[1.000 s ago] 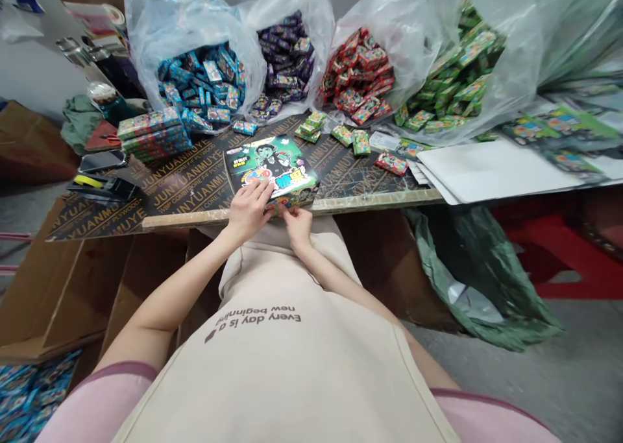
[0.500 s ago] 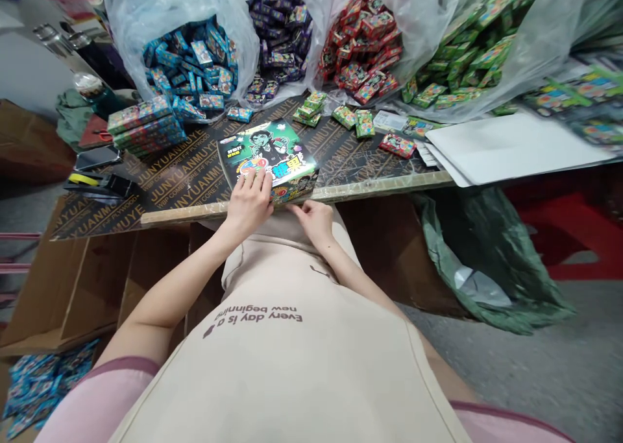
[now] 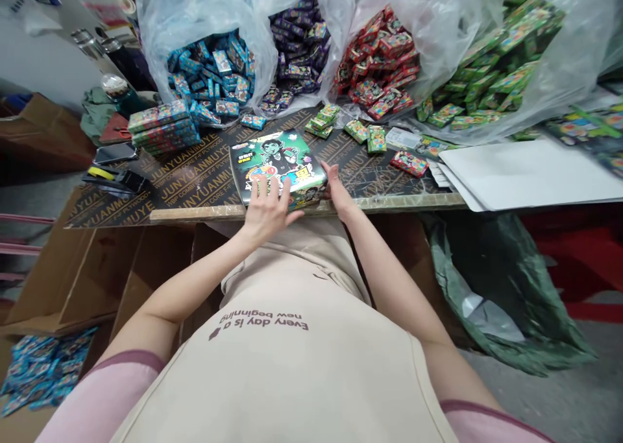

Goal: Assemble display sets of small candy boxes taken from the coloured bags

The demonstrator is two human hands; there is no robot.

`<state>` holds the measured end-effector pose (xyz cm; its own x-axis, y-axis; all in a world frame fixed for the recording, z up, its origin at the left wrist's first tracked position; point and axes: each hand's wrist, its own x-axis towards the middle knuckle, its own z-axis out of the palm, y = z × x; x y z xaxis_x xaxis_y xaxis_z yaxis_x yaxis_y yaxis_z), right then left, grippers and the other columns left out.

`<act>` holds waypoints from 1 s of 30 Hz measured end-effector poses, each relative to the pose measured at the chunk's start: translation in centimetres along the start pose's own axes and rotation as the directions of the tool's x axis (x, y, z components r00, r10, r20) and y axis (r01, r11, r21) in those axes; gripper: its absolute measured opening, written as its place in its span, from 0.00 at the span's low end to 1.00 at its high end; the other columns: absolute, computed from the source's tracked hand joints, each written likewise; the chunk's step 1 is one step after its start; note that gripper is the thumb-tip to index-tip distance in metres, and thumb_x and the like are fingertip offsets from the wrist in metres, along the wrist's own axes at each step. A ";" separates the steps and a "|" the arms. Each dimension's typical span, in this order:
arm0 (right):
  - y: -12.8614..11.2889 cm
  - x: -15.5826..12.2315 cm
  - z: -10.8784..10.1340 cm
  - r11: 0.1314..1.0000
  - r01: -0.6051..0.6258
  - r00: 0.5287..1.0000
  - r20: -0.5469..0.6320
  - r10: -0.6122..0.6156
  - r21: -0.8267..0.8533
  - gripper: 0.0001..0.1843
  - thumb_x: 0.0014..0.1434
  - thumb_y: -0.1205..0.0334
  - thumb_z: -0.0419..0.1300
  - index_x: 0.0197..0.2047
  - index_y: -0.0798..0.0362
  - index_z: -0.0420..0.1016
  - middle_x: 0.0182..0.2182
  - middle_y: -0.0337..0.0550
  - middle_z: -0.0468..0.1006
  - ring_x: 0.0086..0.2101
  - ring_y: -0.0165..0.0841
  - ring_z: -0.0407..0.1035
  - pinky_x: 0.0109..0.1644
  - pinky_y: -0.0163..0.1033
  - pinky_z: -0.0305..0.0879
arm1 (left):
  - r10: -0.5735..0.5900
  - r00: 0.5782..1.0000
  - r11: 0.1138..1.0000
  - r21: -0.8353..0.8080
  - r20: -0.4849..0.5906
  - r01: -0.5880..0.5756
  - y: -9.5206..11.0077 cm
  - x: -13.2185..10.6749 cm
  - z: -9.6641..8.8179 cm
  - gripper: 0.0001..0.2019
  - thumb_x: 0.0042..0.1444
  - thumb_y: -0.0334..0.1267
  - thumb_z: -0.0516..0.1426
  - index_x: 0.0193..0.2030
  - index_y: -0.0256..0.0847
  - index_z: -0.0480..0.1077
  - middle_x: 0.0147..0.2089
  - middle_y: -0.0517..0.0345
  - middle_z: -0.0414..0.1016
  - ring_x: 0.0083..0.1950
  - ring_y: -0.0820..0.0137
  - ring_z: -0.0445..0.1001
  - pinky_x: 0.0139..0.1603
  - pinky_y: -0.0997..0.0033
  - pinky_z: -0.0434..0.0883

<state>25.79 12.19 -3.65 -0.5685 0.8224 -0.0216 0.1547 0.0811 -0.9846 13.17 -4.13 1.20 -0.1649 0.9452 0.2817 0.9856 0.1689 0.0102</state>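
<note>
The cream apron (image 3: 302,381) bears brown lettering (image 3: 275,320) reading "Every day is a new beginning". Short pink sleeves (image 3: 109,394) end in darker mauve trim (image 3: 139,357).

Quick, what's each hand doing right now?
Left hand: open, fingers resting on top of the printed box.
Right hand: touching the box's right end; whether it grips cannot be told.

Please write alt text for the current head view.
A person's left hand rests, fingers spread, on a green-and-black cartoon box at the front edge of a dark printed tabletop, the right hand against the box's right side. Behind it, clear plastic bags hold small blue, purple, red and green packs.
</note>
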 end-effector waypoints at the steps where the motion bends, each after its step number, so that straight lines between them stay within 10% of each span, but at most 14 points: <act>1: -0.7 0.6 0.1 0.989 -0.107 0.992 0.083 0.099 0.099 0.42 0.61 0.29 0.35 0.60 0.50 0.67 0.42 0.46 0.80 0.40 0.38 0.76 0.44 0.44 0.70 | -0.004 1.000 1.000 0.020 -0.002 0.004 0.4 -0.1 0.2 0.32 0.60 0.48 0.55 0.67 0.32 0.57 0.64 0.31 0.63 0.68 0.43 0.58 0.66 0.41 0.54; 5: -4.1 2.3 0.7 0.851 -0.462 0.871 0.312 0.381 0.250 0.25 0.61 0.42 0.51 0.49 0.53 0.73 0.33 0.44 0.81 0.32 0.37 0.75 0.36 0.42 0.71 | -0.024 1.000 0.999 0.028 -0.002 0.024 0.5 0.0 0.5 0.30 0.59 0.42 0.57 0.67 0.35 0.57 0.64 0.34 0.64 0.67 0.46 0.60 0.64 0.46 0.57; 14: -10.5 -0.4 4.9 0.851 -0.426 0.898 0.259 0.356 0.309 0.19 0.40 0.56 0.65 0.38 0.48 0.72 0.35 0.36 0.80 0.35 0.38 0.76 0.39 0.42 0.74 | 0.040 0.984 0.995 -0.081 -0.176 -0.055 -4.1 -3.2 -3.9 0.25 0.60 0.52 0.55 0.58 0.37 0.67 0.53 0.41 0.73 0.59 0.54 0.69 0.60 0.52 0.63; 17: -11.3 -0.9 7.1 0.853 -0.432 0.892 0.279 0.355 0.294 0.18 0.41 0.54 0.63 0.39 0.47 0.72 0.35 0.37 0.80 0.36 0.41 0.76 0.41 0.47 0.75 | -0.197 0.926 0.950 -0.297 -0.323 0.098 -7.9 -6.4 -7.1 0.26 0.59 0.58 0.53 0.56 0.42 0.68 0.52 0.47 0.73 0.57 0.59 0.70 0.66 0.51 0.58; 21: -12.2 -2.4 12.1 0.897 -0.359 0.843 0.502 0.193 0.258 0.26 0.47 0.52 0.60 0.52 0.43 0.70 0.46 0.39 0.78 0.44 0.44 0.75 0.45 0.52 0.74 | -0.807 0.553 0.441 -0.836 -0.208 0.328 -12.4 -13.4 -10.1 0.43 0.49 0.67 0.56 0.68 0.47 0.54 0.62 0.45 0.67 0.63 0.54 0.66 0.62 0.50 0.63; 24: -12.4 -4.2 17.1 0.961 -0.205 0.720 0.694 0.017 0.188 0.39 0.52 0.52 0.60 0.66 0.40 0.55 0.60 0.42 0.68 0.54 0.43 0.69 0.53 0.51 0.70 | -0.868 0.416 -0.209 -0.959 0.272 0.190 -13.3 -19.2 -10.8 0.37 0.49 0.60 0.58 0.63 0.42 0.61 0.53 0.47 0.76 0.52 0.54 0.76 0.52 0.53 0.72; 26: -12.2 -5.0 20.5 0.993 -0.012 0.558 0.825 -0.090 0.117 0.43 0.56 0.49 0.58 0.71 0.40 0.44 0.64 0.44 0.63 0.57 0.42 0.66 0.56 0.50 0.68 | -0.832 0.219 -0.505 -0.859 0.510 0.083 -13.2 -23.2 -11.3 0.29 0.45 0.48 0.61 0.53 0.36 0.70 0.43 0.48 0.80 0.42 0.55 0.79 0.47 0.53 0.75; 30: -11.5 -4.3 26.5 0.834 0.544 0.218 0.944 -0.246 0.091 0.38 0.62 0.42 0.52 0.71 0.44 0.48 0.66 0.50 0.59 0.62 0.46 0.58 0.61 0.57 0.61 | -0.767 -0.244 -0.588 -0.802 0.594 -0.104 -13.2 -31.0 -11.9 0.23 0.39 0.40 0.61 0.45 0.33 0.72 0.37 0.48 0.80 0.36 0.55 0.80 0.41 0.53 0.77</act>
<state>5.08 -7.18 3.17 -0.9252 -0.3724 0.0735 -0.2541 0.4638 -0.8487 5.73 -39.02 3.71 -0.7380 -0.1941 -0.6463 -0.5320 -0.4218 0.7342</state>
